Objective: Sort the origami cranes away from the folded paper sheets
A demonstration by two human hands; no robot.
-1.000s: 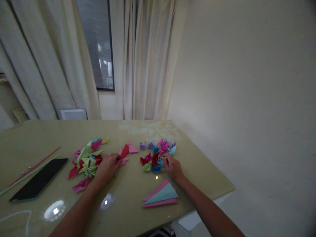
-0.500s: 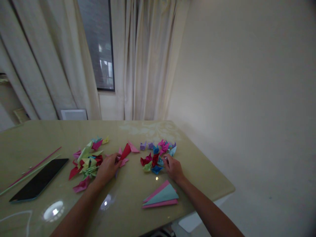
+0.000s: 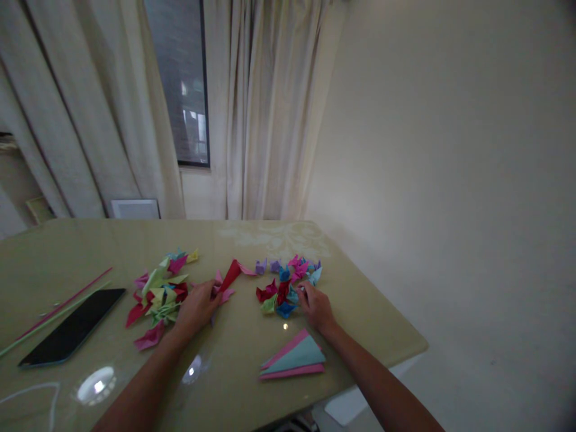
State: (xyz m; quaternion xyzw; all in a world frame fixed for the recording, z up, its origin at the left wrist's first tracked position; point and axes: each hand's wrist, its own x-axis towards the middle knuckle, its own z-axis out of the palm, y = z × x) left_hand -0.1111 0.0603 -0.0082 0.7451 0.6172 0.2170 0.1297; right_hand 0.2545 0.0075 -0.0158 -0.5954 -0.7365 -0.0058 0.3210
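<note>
My left hand [image 3: 198, 304] is closed on a pointed piece of folded red paper [image 3: 231, 274], pinched by its near end. Under and around that hand lie pink folded papers [image 3: 227, 294]. To its left spreads a loose heap of folded origami pieces [image 3: 164, 306] in green, yellow, red and pink. My right hand [image 3: 315, 305] has its fingers pinched together at the right side of a smaller origami cluster [image 3: 283, 292] of red, blue and green pieces. Its fingertips touch something pale or light blue there, too small to make out.
Folded pink and light blue paper sheets [image 3: 294, 359] lie near the front edge. At left are a dark phone or tablet [image 3: 72, 329] and two thin sticks [image 3: 67, 303], pink and green. Small purple pieces [image 3: 261, 267] sit behind the right cluster. A wall [image 3: 450, 210] borders the table.
The red paper in my left hand has shifted very slightly, its tip now overlapping the pink piece behind it. My right hand has barely moved.
</note>
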